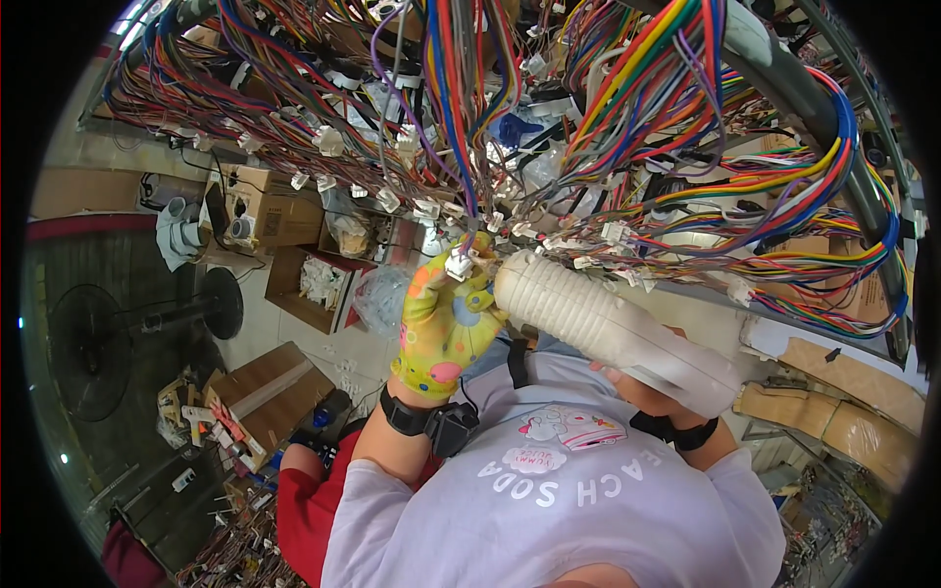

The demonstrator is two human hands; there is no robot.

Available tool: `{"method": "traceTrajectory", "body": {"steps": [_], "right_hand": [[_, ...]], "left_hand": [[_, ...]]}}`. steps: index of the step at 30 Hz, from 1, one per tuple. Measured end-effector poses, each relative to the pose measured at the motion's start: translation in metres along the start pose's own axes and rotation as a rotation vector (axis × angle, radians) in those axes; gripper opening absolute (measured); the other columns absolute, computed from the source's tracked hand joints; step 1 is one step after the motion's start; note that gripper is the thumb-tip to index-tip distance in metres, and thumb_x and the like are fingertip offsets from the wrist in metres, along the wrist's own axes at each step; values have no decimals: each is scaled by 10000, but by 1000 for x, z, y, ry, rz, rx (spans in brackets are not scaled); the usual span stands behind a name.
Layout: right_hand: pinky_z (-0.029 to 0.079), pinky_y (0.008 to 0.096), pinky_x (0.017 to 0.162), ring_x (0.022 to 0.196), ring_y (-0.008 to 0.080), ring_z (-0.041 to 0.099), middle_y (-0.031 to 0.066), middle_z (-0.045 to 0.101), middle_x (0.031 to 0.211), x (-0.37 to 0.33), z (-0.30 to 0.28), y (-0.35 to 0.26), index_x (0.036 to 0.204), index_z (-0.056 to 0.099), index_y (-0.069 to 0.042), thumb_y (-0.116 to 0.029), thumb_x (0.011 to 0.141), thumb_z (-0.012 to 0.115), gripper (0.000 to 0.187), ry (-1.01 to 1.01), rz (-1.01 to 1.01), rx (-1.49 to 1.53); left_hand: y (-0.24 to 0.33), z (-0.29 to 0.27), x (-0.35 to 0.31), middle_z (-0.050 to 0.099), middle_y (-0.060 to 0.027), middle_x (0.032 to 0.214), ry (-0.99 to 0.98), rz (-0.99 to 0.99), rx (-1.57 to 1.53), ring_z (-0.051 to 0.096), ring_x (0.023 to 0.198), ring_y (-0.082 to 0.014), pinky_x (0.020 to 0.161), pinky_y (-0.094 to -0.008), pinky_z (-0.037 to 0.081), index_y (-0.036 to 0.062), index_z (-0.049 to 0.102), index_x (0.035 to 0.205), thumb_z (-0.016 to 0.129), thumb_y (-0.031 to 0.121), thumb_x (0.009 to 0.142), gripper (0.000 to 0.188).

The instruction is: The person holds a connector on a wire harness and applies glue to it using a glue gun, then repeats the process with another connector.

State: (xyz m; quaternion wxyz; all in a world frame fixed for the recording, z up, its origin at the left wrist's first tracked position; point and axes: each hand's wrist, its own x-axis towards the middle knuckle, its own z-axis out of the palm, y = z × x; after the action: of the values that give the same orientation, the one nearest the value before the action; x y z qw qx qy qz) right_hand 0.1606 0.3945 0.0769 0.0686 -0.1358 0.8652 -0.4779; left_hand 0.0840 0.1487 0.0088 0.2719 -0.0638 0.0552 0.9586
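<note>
My left hand (443,328), in a yellow glove with coloured spots, is raised at the middle. Its fingers are closed round a white plastic connector (459,265), from which purple and other thin wires run upward. Close to its right lies the blunt front end of a white, ribbed, elongated tool (598,309), resembling a hot-air gun. My right hand (642,390) is bare and closed on this tool from below; most of its fingers are hidden behind the tool's body. The tool slants from the connector down to the right.
Dense bundles of coloured wires (647,88) with white connectors hang from a dark metal rail (784,83) above my hands. Open cardboard boxes (299,294) and a black fan (221,302) stand at left. Brown cardboard (833,421) lies at right. A person's red clothing (304,514) shows at lower left.
</note>
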Motion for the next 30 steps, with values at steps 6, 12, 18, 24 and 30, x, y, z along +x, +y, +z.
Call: {"method": "traceTrajectory", "body": {"steps": [6, 12, 18, 24, 30], "right_hand": [[533, 307, 659, 730, 202, 669, 68, 699, 837, 5, -2, -4, 929, 663, -42, -64, 728, 651, 202, -3, 36, 160], [534, 300, 741, 846, 205, 679, 98, 693, 951, 1, -2, 1, 1006, 657, -46, -93, 763, 670, 248, -80, 9, -55], [502, 304, 863, 1013, 220, 628, 127, 624, 1140, -6, 3, 10, 1201, 566, -59, -108, 849, 607, 358, -155, 113, 164], [526, 314, 773, 913, 239, 654, 122, 649, 1050, -2, -3, 2, 1143, 598, -61, -109, 805, 635, 343, -126, 36, 98], [513, 340, 598, 682, 264, 647, 92, 658, 809, 6, -1, -12, 936, 651, -49, -106, 678, 699, 268, -6, -2, -99]], "left_hand": [[0, -15, -3, 577, -122, 1201, 7, 21, -76, 551, 1099, -254, 967, -426, 421, 38, 537, 1215, 580, 292, 860, 438], [-10, 30, 1, 619, -59, 971, 463, 155, 176, 552, 745, -107, 608, -237, 442, 11, 592, 1133, 609, 197, 845, 344], [-6, 19, 0, 613, -70, 1003, 176, 36, 17, 562, 764, -142, 664, -267, 472, 20, 602, 1137, 585, 234, 865, 347], [-6, 22, -1, 614, -68, 1001, 126, 35, 45, 562, 771, -148, 659, -259, 463, 21, 611, 1127, 584, 238, 866, 340], [-9, 32, 1, 613, -64, 1007, 361, 84, 3, 553, 753, -136, 611, -242, 438, 25, 609, 1118, 601, 201, 857, 314]]}}
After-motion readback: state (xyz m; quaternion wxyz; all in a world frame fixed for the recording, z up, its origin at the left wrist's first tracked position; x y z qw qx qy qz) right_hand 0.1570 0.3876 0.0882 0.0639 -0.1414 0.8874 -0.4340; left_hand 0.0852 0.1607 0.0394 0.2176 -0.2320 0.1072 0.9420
